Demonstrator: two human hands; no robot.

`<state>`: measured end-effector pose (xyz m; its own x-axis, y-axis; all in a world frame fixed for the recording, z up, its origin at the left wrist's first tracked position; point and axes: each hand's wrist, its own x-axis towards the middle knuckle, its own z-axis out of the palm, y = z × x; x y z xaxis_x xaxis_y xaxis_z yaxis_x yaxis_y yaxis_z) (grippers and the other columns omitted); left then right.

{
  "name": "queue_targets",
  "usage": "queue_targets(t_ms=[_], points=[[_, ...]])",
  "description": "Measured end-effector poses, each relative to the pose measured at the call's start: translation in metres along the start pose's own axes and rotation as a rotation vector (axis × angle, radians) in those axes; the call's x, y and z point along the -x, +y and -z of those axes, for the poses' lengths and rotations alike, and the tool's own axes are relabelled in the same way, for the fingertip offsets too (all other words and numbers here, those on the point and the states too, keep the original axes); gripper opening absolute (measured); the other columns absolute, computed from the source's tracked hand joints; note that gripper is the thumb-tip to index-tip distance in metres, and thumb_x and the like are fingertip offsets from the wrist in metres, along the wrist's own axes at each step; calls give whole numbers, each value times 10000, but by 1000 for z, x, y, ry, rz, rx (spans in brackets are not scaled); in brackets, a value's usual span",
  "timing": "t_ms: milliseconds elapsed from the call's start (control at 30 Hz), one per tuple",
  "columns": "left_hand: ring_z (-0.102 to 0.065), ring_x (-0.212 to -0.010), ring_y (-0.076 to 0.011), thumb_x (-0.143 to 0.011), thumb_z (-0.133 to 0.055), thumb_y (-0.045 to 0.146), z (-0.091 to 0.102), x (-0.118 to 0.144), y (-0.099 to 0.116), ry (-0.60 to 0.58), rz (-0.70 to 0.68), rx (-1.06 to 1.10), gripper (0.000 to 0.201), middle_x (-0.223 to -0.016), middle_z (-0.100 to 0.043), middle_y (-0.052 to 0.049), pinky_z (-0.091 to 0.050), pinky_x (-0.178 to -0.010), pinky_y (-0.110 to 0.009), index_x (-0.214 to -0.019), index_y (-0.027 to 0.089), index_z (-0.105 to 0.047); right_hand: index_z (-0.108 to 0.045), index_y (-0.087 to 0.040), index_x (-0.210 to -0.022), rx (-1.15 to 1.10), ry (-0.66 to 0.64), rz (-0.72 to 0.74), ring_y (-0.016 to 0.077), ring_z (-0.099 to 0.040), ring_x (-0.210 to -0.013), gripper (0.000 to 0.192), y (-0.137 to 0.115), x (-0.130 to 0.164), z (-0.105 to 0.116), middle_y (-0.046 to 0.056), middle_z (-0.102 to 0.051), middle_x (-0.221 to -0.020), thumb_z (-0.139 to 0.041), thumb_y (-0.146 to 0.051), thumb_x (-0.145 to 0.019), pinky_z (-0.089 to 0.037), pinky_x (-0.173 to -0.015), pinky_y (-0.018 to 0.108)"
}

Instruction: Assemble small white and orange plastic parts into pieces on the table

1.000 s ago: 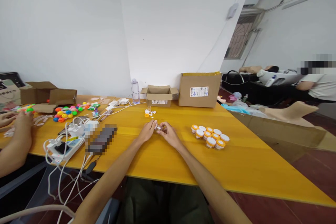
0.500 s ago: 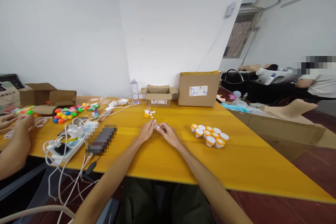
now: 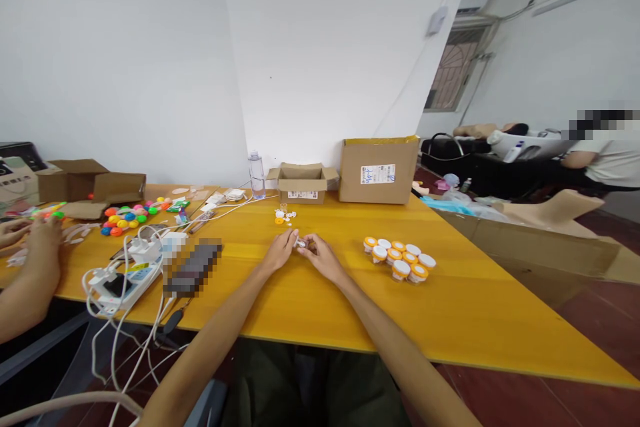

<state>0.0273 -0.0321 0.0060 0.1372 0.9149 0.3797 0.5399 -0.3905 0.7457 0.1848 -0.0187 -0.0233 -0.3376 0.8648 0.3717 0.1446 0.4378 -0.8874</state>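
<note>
Trouble, we judge, would start with the small piece [image 3: 301,244] pinched between our left hand [image 3: 280,251] and our right hand [image 3: 321,257]; both hands are nearly closed, fingers curled in on it, and they hide so much that we cannot tell which bears more of the grip; it looks pale and partly clear, its exact shape too small for us to read. If one pinch pressed harder than the other, the piece could twist and pop out onto the tabletop [image 3: 300,317] below the hands; being so small, it could then skitter away; loose parts [image 3: 280,215] lie just beyond the hands, on the left one's side, and a careless forward reach might scatter them. White- and orange-topped jars [image 3: 395,255] crowd together to the right of our right hand, several seemingly touching; a sideways swing of that forearm could tip the nearest into its neighbours; to the left of our left hand sits a power strip [image 3: 141,273] amid cords [image 3: 90,397], and a wide elbow might snag one.
</note>
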Motion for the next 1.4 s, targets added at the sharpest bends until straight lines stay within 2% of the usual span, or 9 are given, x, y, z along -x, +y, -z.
queue_targets(t_ms=[233,400,500,700,900,1100,1267,1400], points=[[-486,-619,-144,-963,-375,451,1,0,1,-8,25,-16,364,-619,-497,41,-386,-666,-269,-692,222,-458,-548,-245,-893,-39,-11,4,165,-589,-678,230,0,1,-3,-22,-632,-770,-580,-459,-815,-495,-683,316],[-483,-623,-144,-960,-373,459,1,0,4,-18,37,-15,369,-617,-495,40,-389,-672,-268,-691,223,-462,-543,-252,-907,-6,31,25,165,-596,-712,247,3,-1,-1,-12,-641,-887,-658,-376,-725,-506,-702,321],[-481,-616,-142,-962,-373,457,1,0,3,-15,29,-10,376,-608,-492,41,-390,-661,-268,-686,221,-470,-552,-248,-902,15,17,9,164,-594,-697,267,4,-1,0,-15,-644,-880,-683,-364,-700,-505,-701,325],[-476,-607,-138,-963,-382,459,0,-1,1,-1,23,1,382,-611,-497,41,-388,-653,-265,-680,218,-471,-565,-244,-910,-19,-23,9,190,-635,-792,246,2,0,-1,-7,-677,-834,-632,-440,-777,-499,-760,334],[-487,-621,-144,-959,-388,488,1,-1,-1,14,33,9,398,-615,-501,36,-399,-662,-267,-693,215,-503,-567,-250,-945,-10,25,51,176,-625,-771,242,1,0,-1,0,-675,-914,-633,-397,-764,-510,-739,324],[-498,-635,-142,-959,-379,512,2,-2,-2,42,32,54,418,-638,-522,27,-416,-681,-268,-689,212,-489,-564,-254,-895,38,71,68,176,-578,-697,206,-9,2,0,-4,-623,-822,-611,-420,-782,-494,-667,311],[-502,-642,-143,-955,-355,546,5,-3,0,43,63,66,439,-638,-531,24,-419,-687,-266,-698,216,-488,-550,-251,-880,86,198,113,185,-562,-719,180,-20,5,2,6,-604,-807,-584,-414,-811,-480,-697,315],[-509,-637,-149,-945,-324,594,7,-4,2,104,84,72,484,-638,-534,12,-417,-680,-273,-683,219,-483,-548,-258,-873,188,269,129,181,-538,-676,141,-19,8,4,10,-620,-817,-586,-379,-812,-458,-681,315]])
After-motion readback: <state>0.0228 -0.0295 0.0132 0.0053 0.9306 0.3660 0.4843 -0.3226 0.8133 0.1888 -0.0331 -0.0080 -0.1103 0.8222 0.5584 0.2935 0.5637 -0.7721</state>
